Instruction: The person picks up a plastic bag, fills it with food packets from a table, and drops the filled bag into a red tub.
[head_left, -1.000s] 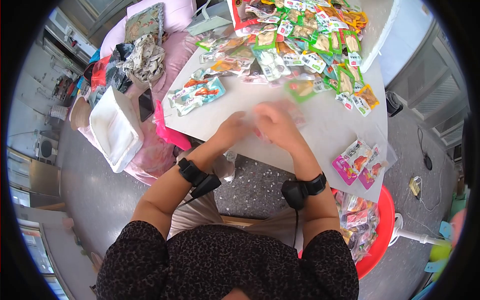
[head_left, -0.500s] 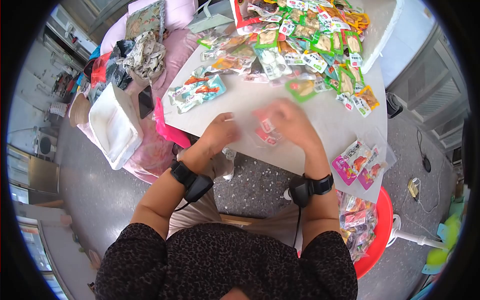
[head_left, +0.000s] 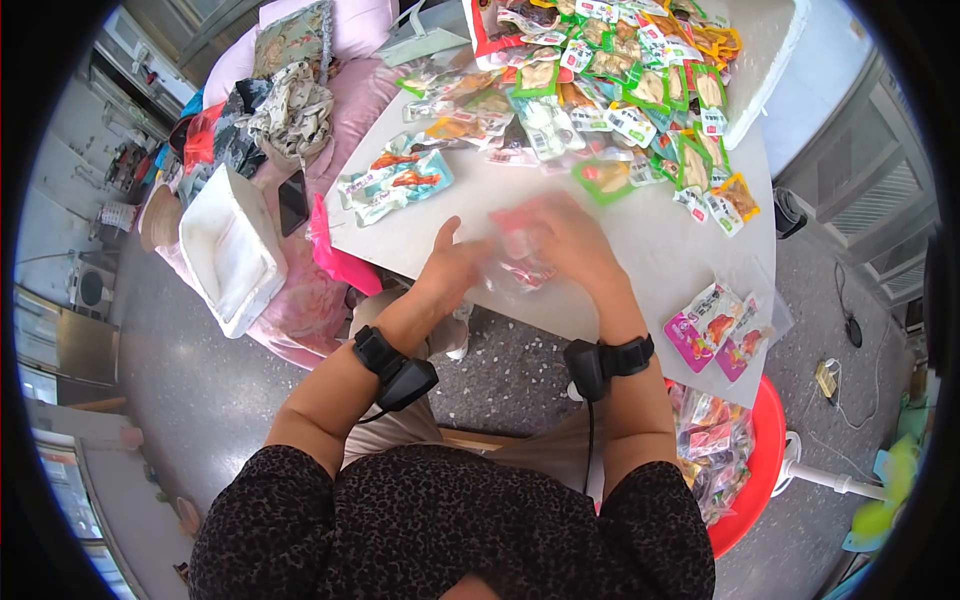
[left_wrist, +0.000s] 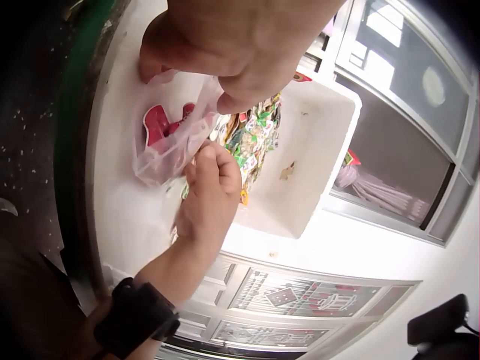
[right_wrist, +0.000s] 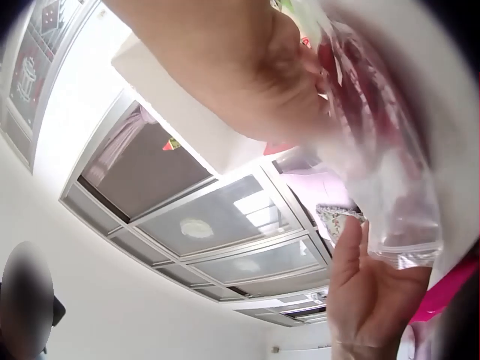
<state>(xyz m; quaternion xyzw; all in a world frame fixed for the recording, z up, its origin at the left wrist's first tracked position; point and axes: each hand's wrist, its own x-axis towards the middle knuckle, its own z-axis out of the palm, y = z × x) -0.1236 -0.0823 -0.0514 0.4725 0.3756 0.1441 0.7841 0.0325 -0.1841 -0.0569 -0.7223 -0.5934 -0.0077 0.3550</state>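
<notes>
A clear plastic zip bag with red-and-white packets inside lies between the two hands, over the near part of the table. My right hand pinches the bag between thumb and fingers; motion blurs it in the head view. On the opposite side is my left hand, its thumb raised and apart from the fingers. In the right wrist view that left palm faces up, fingers extended at the bag's zip end.
Snack packets are heaped at the back beside a white foam box. Blue packets lie left, pink-purple packets right. A red basin of bagged packets stands below the right edge; another white box is at left.
The hands, close together a second ago, have drawn apart, and the left thumb now stands out. The bag stays with the right hand, shifting slightly left. The packets on the table keep their places.
</notes>
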